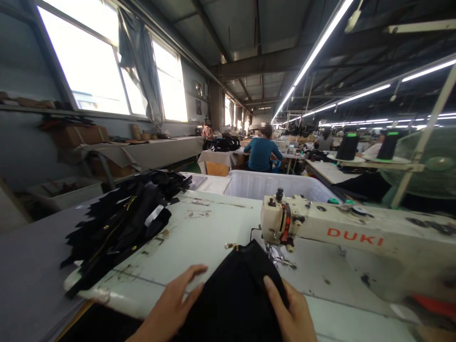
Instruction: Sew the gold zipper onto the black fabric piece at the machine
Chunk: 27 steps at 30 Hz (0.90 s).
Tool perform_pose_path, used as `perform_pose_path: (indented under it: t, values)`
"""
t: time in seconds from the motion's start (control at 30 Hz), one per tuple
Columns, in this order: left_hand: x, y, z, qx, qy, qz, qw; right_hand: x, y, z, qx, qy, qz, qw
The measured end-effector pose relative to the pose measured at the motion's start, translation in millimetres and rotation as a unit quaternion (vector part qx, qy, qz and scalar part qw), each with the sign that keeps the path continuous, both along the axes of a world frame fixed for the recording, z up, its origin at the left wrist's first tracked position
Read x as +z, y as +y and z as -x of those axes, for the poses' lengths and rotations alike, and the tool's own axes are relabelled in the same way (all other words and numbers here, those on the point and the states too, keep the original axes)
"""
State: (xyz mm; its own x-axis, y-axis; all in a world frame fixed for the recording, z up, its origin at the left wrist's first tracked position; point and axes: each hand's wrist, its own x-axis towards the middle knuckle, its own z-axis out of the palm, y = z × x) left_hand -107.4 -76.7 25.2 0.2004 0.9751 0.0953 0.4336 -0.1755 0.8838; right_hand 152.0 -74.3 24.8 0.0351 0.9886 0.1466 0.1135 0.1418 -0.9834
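A black fabric piece (231, 294) lies in front of me, its far corner close to the sewing machine's needle area. A gold zipper pull (231, 246) sticks out at its far edge. My right hand (290, 306) grips the right side of the piece, thumb on top and the other fingers mostly hidden beneath. At the left edge is my left hand (174, 299), thumb and forefinger spread apart, the thumb beside or touching the cloth; its other fingers are hidden. The sewing machine (320, 228) with red lettering stands on the pale table (213, 223), its presser foot just right of the fabric.
A heap of black pieces with gold zippers (124, 213) covers the table's left side. Behind the machine stands a white plastic bin (278, 183). Thread cones (347, 147) and a fan (434, 161) are at right. A person in a blue top (261, 153) sits farther back.
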Motion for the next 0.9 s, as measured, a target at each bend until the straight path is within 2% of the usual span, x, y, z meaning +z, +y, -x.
perform_pose_path:
  t: [0.03, 0.07, 0.17, 0.23, 0.3, 0.37, 0.43, 0.53, 0.63, 0.8, 0.9]
  values:
    - [-0.1, -1.2, -7.1, 0.025, 0.029, -0.053, 0.998, 1.9, 1.3, 3.2, -0.013, -0.007, 0.003, 1.0]
    - [0.6, -3.0, -15.3, 0.024, 0.05, -0.095, 0.994, 3.2, 2.8, 6.4, -0.016, -0.009, 0.014, 1.0]
    - [5.7, -8.2, -42.2, -0.096, 0.064, -0.131, 0.985, 3.7, 5.0, 13.5, -0.009, 0.064, 0.089, 0.994]
    - [9.6, -7.2, -56.8, -0.128, 0.025, -0.108, 0.985, 3.8, 4.0, 14.6, 0.047, 0.138, 0.108, 0.983]
    - [12.8, -1.8, -66.5, -0.105, -0.038, -0.069, 0.991, 5.1, 2.1, 12.9, 0.118, 0.166, 0.063, 0.977]
    - [15.2, 5.5, -72.4, -0.086, -0.09, -0.029, 0.992, 6.7, 0.8, 10.1, 0.154, 0.134, -0.007, 0.979]
    - [16.8, 11.6, -76.6, -0.086, -0.109, 0.007, 0.99, 6.9, 1.2, 8.0, 0.15, 0.074, -0.054, 0.984]
    - [17.4, 15.5, -81.5, -0.093, -0.089, 0.021, 0.992, 2.5, 4.4, 7.5, 0.099, 0.004, -0.073, 0.992]
    - [16.3, 15.4, -82.7, -0.095, -0.007, -0.055, 0.994, -4.2, 7.2, 7.8, 0.061, -0.038, -0.101, 0.992]
    - [1.7, 19.7, -78.2, -0.121, 0.063, -0.18, 0.974, -10.6, 7.7, 6.3, 0.003, -0.096, -0.251, 0.963]
    - [-14.1, 24.0, -77.4, -0.093, 0.091, -0.281, 0.951, -15.1, 8.6, 6.9, -0.009, -0.105, -0.235, 0.966]
